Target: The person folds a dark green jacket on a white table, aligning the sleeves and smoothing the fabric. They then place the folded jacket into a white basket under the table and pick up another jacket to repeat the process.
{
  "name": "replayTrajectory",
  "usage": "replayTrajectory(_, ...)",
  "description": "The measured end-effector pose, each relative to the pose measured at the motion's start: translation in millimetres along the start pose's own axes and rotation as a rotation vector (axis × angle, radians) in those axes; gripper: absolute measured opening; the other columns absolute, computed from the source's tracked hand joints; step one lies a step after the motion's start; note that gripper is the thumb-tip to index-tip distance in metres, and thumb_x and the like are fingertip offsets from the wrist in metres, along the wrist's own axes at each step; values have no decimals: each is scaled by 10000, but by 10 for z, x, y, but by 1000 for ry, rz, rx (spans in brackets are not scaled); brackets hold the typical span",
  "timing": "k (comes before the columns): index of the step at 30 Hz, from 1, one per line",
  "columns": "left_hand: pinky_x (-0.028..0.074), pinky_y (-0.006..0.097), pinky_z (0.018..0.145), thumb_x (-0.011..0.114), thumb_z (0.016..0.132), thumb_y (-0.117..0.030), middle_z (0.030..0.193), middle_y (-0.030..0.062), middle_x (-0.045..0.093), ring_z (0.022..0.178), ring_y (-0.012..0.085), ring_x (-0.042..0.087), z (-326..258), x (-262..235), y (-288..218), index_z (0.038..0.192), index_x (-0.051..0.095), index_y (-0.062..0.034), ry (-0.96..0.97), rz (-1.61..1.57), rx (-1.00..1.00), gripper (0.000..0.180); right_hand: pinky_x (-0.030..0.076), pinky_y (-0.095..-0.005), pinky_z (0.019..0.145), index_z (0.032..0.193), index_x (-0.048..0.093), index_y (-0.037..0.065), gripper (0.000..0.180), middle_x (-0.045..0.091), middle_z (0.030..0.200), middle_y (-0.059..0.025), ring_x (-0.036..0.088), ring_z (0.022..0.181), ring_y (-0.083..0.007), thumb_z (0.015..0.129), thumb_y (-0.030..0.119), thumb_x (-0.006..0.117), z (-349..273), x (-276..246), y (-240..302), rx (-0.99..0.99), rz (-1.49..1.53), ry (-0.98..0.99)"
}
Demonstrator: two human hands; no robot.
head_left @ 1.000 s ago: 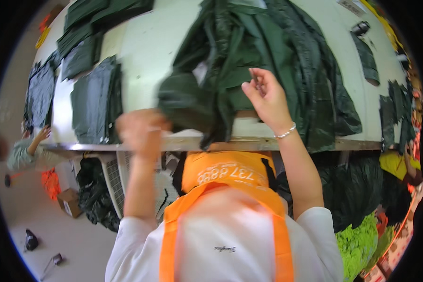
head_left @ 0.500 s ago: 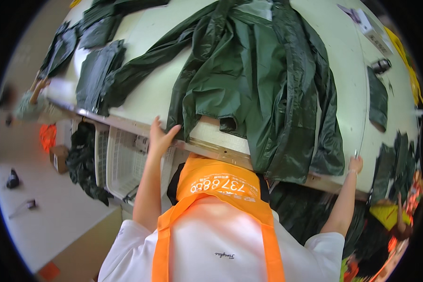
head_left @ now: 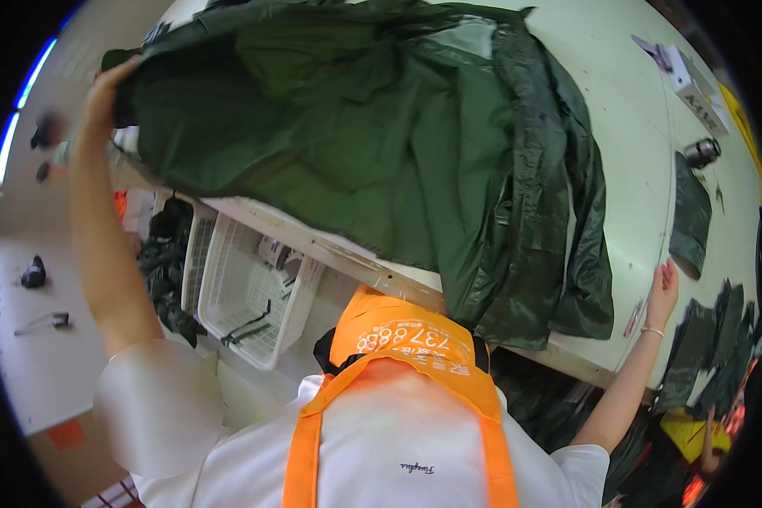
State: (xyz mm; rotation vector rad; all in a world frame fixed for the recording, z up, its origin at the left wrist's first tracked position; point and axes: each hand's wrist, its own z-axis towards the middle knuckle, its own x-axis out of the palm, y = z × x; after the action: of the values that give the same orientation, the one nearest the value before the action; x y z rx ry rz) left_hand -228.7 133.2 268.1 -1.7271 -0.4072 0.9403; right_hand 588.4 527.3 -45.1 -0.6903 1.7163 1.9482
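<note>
A dark green coated jacket [head_left: 466, 161] is spread over the pale table, its inside facing up. My left hand [head_left: 110, 89] is closed on the jacket's left front edge, holding it outward and raised at the far left; its fingertips are partly hidden by the cloth. My right hand [head_left: 665, 292] is over the table's right side, its fingers curled together. What they hold, if anything, I cannot make out. Close by, a small slim tool [head_left: 632, 320] lies between this hand and the jacket's sleeve [head_left: 586, 271]. A dark green fabric piece [head_left: 692, 216] lies just beyond my fingertips.
White plastic baskets [head_left: 267, 343] stand below the table's left edge, beside dark green cloth [head_left: 168, 288]. A white box [head_left: 694, 93] and a metal cylindrical part [head_left: 703, 152] sit at the far right. More green pieces [head_left: 694, 343] lie near right, by another person in yellow [head_left: 694, 432].
My left hand has gone from the table's front edge to the far left, swinging the jacket's left front open. My right hand has moved away from the slim tool, outward and right.
</note>
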Motion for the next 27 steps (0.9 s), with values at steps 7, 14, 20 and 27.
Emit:
replayTrajectory(7,424,313,916,562,878,-395,1121,37,602,1077,145,520,-1173,2585,296,1146,606,-59,718,412,-73,432,470,-269,839,1131,574,-13,294,643,1005,-99,606,906,-147,938,203,525,-1481,925,1545,110,441,269)
replayTrajectory(14,374,196,577,428,959,-396,856,-29,599,685,51,500,-2013,3610,1967,1077,577,-77,974,-373,-624,371,451,-219,730,1134,558,-36,367,629,958,-41,572,835,-88,920,263,559,-2460,2305,2198,369,710,829)
replayTrajectory(20,447,394,910,447,954,-366,1263,139,473,1084,255,530,-2286,3376,2266,1272,395,-6,847,-469,-816,483,428,-204,655,941,558,3,197,570,821,9,516,717,-62,826,119,669,-2546,2566,2215,375,761,512)
replayTrajectory(27,466,416,911,391,944,-424,1241,228,478,1113,310,533,-2268,2514,2836,1301,350,48,-84,-1015,-1019,593,447,-262,657,1009,523,-17,232,629,841,-74,562,732,-105,889,168,595,-2367,2327,2270,209,324,270)
